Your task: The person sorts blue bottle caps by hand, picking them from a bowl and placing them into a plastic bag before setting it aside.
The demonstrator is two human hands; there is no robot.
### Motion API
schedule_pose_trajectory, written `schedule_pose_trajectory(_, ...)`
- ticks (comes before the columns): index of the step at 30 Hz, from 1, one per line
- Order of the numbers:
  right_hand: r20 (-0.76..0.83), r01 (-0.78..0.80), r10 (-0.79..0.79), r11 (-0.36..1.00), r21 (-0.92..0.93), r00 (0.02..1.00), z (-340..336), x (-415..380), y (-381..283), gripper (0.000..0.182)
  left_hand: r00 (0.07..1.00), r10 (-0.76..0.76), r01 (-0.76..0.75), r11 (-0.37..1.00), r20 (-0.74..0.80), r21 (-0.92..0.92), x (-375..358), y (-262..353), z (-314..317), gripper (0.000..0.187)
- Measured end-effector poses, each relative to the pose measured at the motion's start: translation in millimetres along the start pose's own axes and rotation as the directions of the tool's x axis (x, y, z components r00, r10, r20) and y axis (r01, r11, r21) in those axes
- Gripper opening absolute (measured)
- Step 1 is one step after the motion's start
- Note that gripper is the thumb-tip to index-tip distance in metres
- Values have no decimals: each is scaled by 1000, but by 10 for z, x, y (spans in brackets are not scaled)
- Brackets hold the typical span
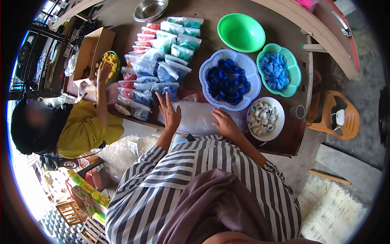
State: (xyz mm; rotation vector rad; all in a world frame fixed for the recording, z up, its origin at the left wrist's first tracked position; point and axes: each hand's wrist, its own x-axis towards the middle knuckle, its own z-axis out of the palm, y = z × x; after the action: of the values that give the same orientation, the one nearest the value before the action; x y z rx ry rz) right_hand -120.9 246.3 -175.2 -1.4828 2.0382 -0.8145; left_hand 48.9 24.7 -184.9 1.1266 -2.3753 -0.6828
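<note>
My left hand [170, 114] has its fingers spread, at the near edge of the filled clear bags [164, 87] with blue contents. My right hand [226, 124] is open over the right part of a flat stack of clear plastic [189, 118], holding nothing. Beyond it stands a lavender basket [203, 83] of dark blue caps [227, 81]. To the right of that hand is a white bowl [280, 127] of white caps [263, 116]. A green basket [295, 83] holds light blue caps [275, 71]. More bags with red [143, 42] and green [183, 53] contents lie in rows.
At the left a co-worker [81, 126] reaches into a basket of yellow caps [109, 61] beside a cardboard box [91, 49]. A green basin [241, 32], metal bowls [150, 10] and a clear cup [300, 112] stand on the table. An orange chair [337, 114] is at the right.
</note>
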Motion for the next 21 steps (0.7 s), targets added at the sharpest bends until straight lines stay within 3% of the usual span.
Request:
schedule_pose_trajectory(2, -35, -45, 42, 995, -88, 999, -28, -155, 66, 55, 996, 86, -86, 996, 33, 8, -99, -7, 39, 78)
schedule_pose_trajectory(3, -36, -50, 47, 994, -93, 998, -33, -214, 88, 55, 996, 88, -88, 996, 35, 2, -149, 33, 38, 78)
schedule_pose_trajectory(6, -103, -122, 110, 986, -114, 989, -48, -277, 144, 46, 971, 140, -148, 989, 195, 29, -299, 174, 54, 60)
schedule_pose_trajectory(9, -86, -99, 88, 985, -142, 992, -83, -247, 160, 32, 938, 196, -225, 972, 287, 72, -403, 259, 104, 62)
schedule_pose_trajectory(11, -12, -171, 171, 976, -134, 985, -88, -211, 126, 22, 923, 238, -268, 962, 302, 61, -435, 229, 146, 63)
schedule_pose_trajectory(13, -72, -117, 106, 978, -173, 992, -70, -238, 109, 18, 894, 210, -282, 951, 396, 130, -433, 276, 105, 63)
schedule_pose_trajectory(15, -194, -53, 22, 986, -157, 981, -88, -244, 46, 16, 893, 216, -288, 948, 396, 133, -393, 310, 71, 64)
schedule_pose_trajectory(17, -243, -54, 24, 992, -116, 970, -151, -240, -48, 14, 893, 222, -284, 953, 391, 108, -355, 380, -23, 76)
schedule_pose_trajectory(19, -302, -61, 99, 989, 133, 948, -134, -258, -24, 15, 898, 250, -280, 960, 362, 31, -298, 560, -156, 83)
schedule_pose_trajectory(21, -311, -49, 89, 990, 132, 946, -171, -262, -20, 15, 902, 276, -277, 960, 332, -46, -250, 664, -176, 90)
